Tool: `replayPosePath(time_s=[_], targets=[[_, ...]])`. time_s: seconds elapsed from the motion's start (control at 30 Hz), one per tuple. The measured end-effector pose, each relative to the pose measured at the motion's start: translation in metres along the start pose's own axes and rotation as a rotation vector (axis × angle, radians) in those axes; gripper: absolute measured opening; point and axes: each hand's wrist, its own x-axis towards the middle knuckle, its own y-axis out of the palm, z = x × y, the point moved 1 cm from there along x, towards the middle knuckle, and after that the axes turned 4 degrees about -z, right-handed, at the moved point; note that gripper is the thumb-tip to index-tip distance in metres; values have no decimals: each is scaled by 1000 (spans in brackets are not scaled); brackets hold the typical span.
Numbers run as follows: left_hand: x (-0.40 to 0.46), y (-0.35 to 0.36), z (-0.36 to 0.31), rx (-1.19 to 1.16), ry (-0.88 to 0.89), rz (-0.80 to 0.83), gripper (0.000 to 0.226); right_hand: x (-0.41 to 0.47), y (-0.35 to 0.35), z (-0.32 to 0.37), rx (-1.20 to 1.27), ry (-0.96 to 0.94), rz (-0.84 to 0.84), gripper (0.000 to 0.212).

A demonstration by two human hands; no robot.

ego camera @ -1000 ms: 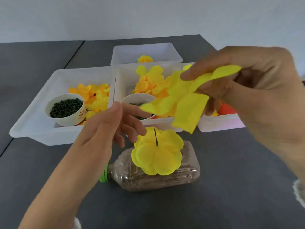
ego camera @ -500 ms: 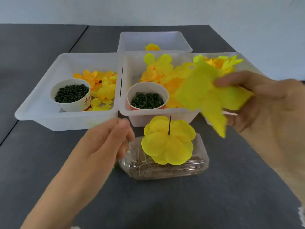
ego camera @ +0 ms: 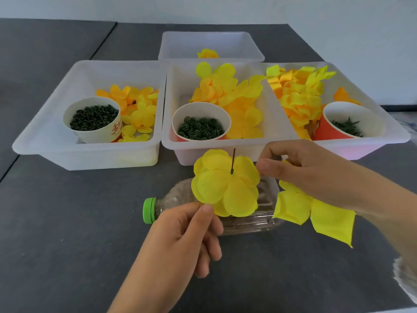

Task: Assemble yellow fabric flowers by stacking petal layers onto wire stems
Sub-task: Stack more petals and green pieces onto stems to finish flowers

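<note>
A yellow fabric flower (ego camera: 225, 186) of round petal layers sits on a dark wire stem (ego camera: 233, 160) that pokes up through its middle. The stem stands in a clear bottle (ego camera: 259, 218) lying on its side with a green cap (ego camera: 149, 210). My left hand (ego camera: 185, 236) pinches the flower's lower left petal edge between thumb and forefinger. My right hand (ego camera: 316, 175) holds a large pointed yellow petal layer (ego camera: 316, 213) that hangs below the palm. Its fingertips touch the flower's right edge.
Three white trays stand in a row behind the bottle: left tray (ego camera: 85, 157), middle tray (ego camera: 180, 152), right tray (ego camera: 383, 143), each with yellow and orange petals and a cup of green parts. A fourth tray (ego camera: 209, 39) stands further back. Dark table (ego camera: 67, 222) lies in front.
My right hand has come down with the pointed petal layer from in front of the trays to the flower's right side. My left hand has moved right to the flower's lower edge.
</note>
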Motion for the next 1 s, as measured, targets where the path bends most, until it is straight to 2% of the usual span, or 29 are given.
replayPosePath(time_s=[0.1,0.3,0.83,0.9,1.0], targets=[[3,-1,3,50,-7,-76,42,5,2,-1,-71,27,-46,40],[7,2,5,29,19,-91,25,4,1,-4,-89,2,-61,30],[7,2,5,86,76,-100,31,-11,7,3,-88,42,-139,37],[6,2,5,78,81,-90,29,-11,5,5,-128,36,-217,35],[6,1,6,80,81,-88,26,-17,0,17,-149,-93,-355,26]])
